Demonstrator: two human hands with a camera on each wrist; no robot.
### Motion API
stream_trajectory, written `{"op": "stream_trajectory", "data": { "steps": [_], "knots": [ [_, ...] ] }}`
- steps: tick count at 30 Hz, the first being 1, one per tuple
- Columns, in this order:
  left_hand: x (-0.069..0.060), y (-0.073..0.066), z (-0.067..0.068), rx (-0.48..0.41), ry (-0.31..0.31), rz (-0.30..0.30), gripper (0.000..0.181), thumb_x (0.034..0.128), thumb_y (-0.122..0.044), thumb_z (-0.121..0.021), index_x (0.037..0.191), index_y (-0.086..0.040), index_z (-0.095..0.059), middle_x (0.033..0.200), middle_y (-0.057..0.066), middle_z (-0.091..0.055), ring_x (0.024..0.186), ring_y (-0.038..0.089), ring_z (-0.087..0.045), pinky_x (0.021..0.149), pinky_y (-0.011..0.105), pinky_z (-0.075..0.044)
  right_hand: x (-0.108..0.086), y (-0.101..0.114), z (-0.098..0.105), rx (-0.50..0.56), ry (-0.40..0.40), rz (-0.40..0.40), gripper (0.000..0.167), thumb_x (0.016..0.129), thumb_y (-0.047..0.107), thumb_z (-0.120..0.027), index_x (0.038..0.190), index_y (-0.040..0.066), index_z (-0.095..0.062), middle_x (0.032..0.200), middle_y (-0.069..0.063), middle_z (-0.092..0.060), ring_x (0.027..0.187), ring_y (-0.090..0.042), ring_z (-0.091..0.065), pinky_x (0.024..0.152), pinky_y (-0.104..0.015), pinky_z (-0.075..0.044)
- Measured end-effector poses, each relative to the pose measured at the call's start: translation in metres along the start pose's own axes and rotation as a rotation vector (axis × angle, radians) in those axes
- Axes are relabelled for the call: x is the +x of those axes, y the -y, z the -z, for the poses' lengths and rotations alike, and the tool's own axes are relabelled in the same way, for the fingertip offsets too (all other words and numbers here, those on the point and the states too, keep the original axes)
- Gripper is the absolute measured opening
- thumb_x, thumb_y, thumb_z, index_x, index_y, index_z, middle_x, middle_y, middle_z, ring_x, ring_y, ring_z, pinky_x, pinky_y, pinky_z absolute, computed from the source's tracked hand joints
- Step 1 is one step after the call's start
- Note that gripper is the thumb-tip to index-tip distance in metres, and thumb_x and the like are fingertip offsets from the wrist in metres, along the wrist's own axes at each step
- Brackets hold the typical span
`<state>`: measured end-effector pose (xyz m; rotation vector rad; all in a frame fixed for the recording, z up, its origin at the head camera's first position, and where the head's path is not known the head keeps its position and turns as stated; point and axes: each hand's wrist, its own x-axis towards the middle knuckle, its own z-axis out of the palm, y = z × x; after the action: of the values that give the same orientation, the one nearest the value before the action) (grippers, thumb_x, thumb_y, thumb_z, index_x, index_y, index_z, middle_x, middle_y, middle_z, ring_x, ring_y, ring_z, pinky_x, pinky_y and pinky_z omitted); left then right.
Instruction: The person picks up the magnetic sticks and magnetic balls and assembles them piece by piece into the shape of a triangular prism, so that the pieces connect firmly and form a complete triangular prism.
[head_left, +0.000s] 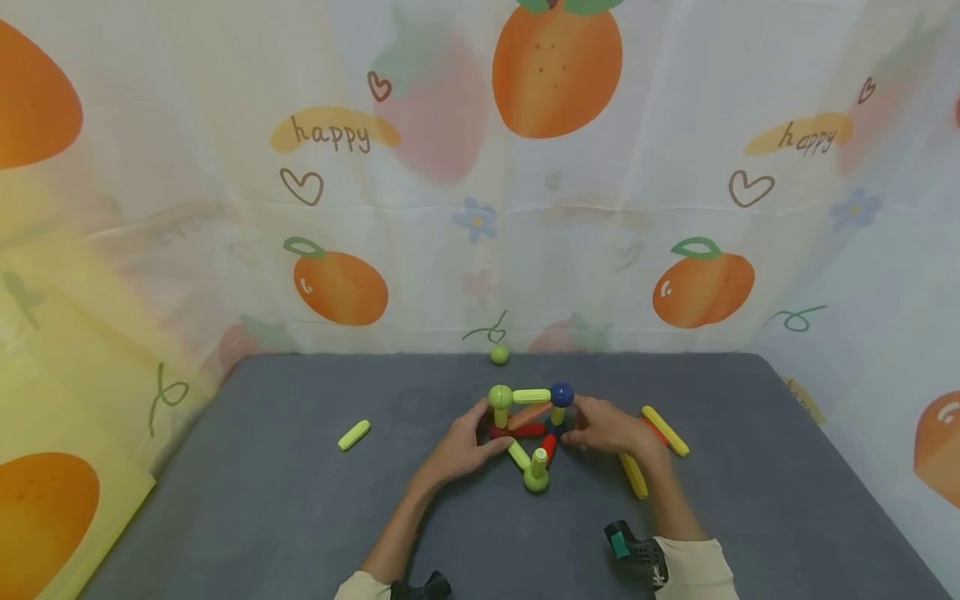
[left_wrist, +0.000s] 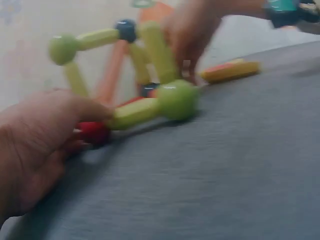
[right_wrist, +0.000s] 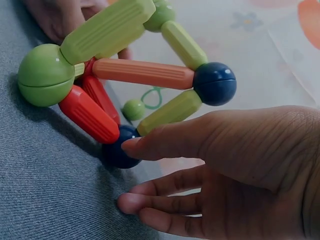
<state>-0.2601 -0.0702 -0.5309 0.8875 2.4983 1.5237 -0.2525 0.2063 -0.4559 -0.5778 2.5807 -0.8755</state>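
A pale printed cloth (head_left: 585,183) hung behind the dark grey counter (head_left: 255,517) and along both its sides, and from where I stood I could read "happy" twice, in brown letters, each on a yellowish patch (head_left: 335,146). A big orange (head_left: 558,71) was printed at the top middle, smaller leafy oranges (head_left: 703,290) sat lower on either side, and heart outlines (head_left: 302,187), blue flowers (head_left: 475,219) and faded strawberries (head_left: 442,108) were scattered among them. To the left the cloth looked yellow, with a green curl (head_left: 167,400) near the counter's edge.
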Motion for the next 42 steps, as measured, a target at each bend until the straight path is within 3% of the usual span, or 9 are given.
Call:
{"op": "stream_trajectory", "data": {
  "steps": [4,8,13,20,25,30,33,37,42],
  "knots": [
    [0.010,0.000,0.021,-0.141,0.190,0.067,0.054,0.1020,-0.006,-0.061,0.153,-0.006,-0.043,0.142,0.021,-0.059,0.133,0.036,-0.058,0.111,0.047,-0.048,0.001,-0.002,0.002,0.009,-0.001,-0.017,0.031,0.098,0.014,-0.072,0.121,-0.001,-0.056,0.072,-0.008,-0.066,0.064,-0.013,-0.054,0.065,-0.030,-0.043],
    [0.037,0.006,0.028,-0.109,0.097,0.092,0.048,0.1034,0.005,-0.046,0.152,0.002,-0.045,0.146,0.030,-0.051,0.136,0.045,-0.054,0.112,0.054,-0.047,0.003,-0.001,0.001,0.009,-0.002,-0.021,0.027,0.098,0.014,-0.071,0.117,0.000,-0.058,0.073,-0.010,-0.066,0.063,-0.013,-0.055,0.063,-0.028,-0.042],
    [0.077,0.005,0.022,0.254,-0.076,0.028,0.058,0.0965,0.014,-0.045,0.153,0.001,-0.043,0.152,0.036,-0.034,0.135,0.058,-0.042,0.106,0.069,-0.041,0.004,0.002,-0.004,0.023,-0.004,0.001,0.023,0.099,0.013,-0.070,0.112,-0.001,-0.058,0.073,-0.012,-0.066,0.063,-0.012,-0.054,0.063,-0.027,-0.043],
    [0.087,0.009,0.026,0.651,-0.109,0.125,0.044,0.1009,-0.007,-0.067,0.144,-0.007,-0.058,0.141,0.020,-0.057,0.125,0.046,-0.057,0.091,0.059,-0.055,0.009,0.003,-0.008,0.042,0.020,-0.017,0.024,0.100,0.014,-0.069,0.116,0.000,-0.059,0.071,-0.008,-0.065,0.063,-0.013,-0.055,0.063,-0.028,-0.042],
    [0.070,0.008,0.035,0.483,-0.287,0.197,0.040,0.0926,-0.014,-0.079,0.128,-0.002,-0.066,0.120,0.019,-0.070,0.108,0.037,-0.068,0.090,0.053,-0.055,0.009,-0.002,-0.006,0.037,0.026,-0.046,0.037,0.100,0.015,-0.070,0.131,-0.001,-0.056,0.077,-0.009,-0.068,0.066,-0.016,-0.060,0.064,-0.028,-0.045],
    [0.034,-0.029,0.053,0.263,-0.408,0.163,0.039,0.0906,-0.012,-0.081,0.124,-0.006,-0.062,0.116,0.014,-0.073,0.108,0.031,-0.069,0.090,0.048,-0.054,0.008,-0.004,-0.006,0.052,0.046,-0.052,0.030,0.101,0.014,-0.069,0.123,-0.001,-0.057,0.078,-0.010,-0.067,0.066,-0.015,-0.058,0.064,-0.028,-0.044],
    [0.022,-0.064,0.054,0.225,-0.263,0.020,0.040,0.0896,-0.018,-0.084,0.123,-0.012,-0.063,0.113,0.005,-0.073,0.107,0.024,-0.068,0.088,0.044,-0.053,0.006,-0.006,-0.002,0.065,0.043,-0.052,0.029,0.101,0.014,-0.068,0.124,0.000,-0.058,0.077,-0.009,-0.064,0.066,-0.015,-0.055,0.064,-0.029,-0.042],
    [0.020,-0.102,0.040,0.195,0.083,-0.198,0.038,0.0920,-0.024,-0.082,0.126,-0.015,-0.066,0.114,0.000,-0.072,0.101,0.020,-0.065,0.087,0.039,-0.054,0.004,-0.005,0.001,0.054,0.039,-0.024,0.041,0.101,0.015,-0.068,0.135,-0.003,-0.054,0.079,-0.009,-0.065,0.067,-0.016,-0.057,0.065,-0.029,-0.045],
    [0.024,-0.117,0.021,0.299,0.339,-0.282,0.034,0.0931,-0.021,-0.081,0.124,-0.013,-0.069,0.117,0.000,-0.072,0.103,0.012,-0.062,0.095,0.030,-0.053,0.004,-0.004,0.000,0.066,0.057,-0.001,0.031,0.103,0.016,-0.065,0.127,-0.002,-0.056,0.071,-0.007,-0.061,0.062,-0.013,-0.052,0.065,-0.029,-0.043]
  ]
}}
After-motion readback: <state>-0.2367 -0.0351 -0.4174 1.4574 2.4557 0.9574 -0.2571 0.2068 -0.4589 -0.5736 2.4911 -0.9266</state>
